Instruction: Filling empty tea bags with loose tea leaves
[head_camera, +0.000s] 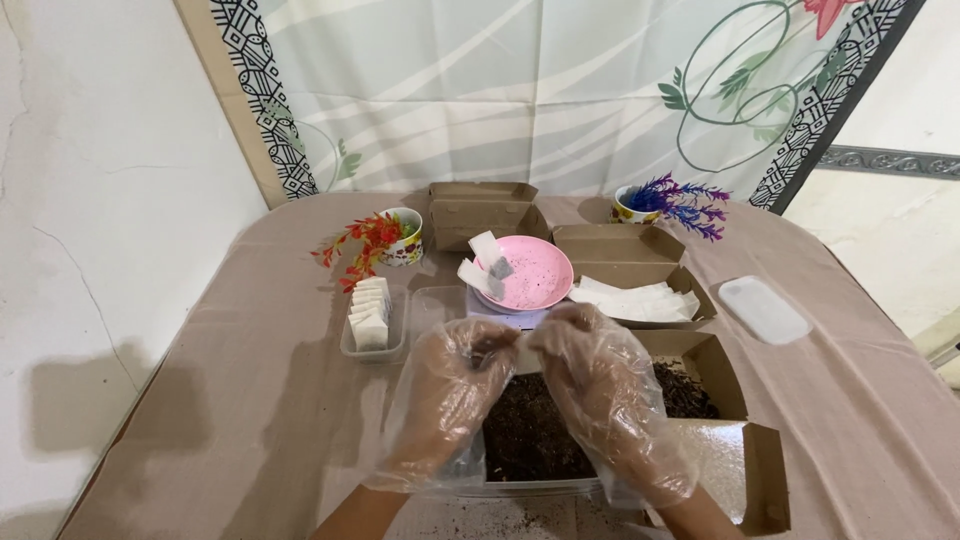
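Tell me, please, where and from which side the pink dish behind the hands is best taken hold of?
Judging by its pose, grip the pink dish at its right rim, coming from the right. It is shallow with a thin raised lip, and two white sachets lean over its left edge, while the right rim looks bare.

Gloved hands over a box of dark loose tea

The left hand (450, 385) and right hand (600, 385) meet fingertip to fingertip above the cardboard box (700, 350) at centre; a pink plate (535, 275) sits at 12 o'clock, a tray of white sachets (372, 320) at 10 o'clock, on the counter (260, 400).
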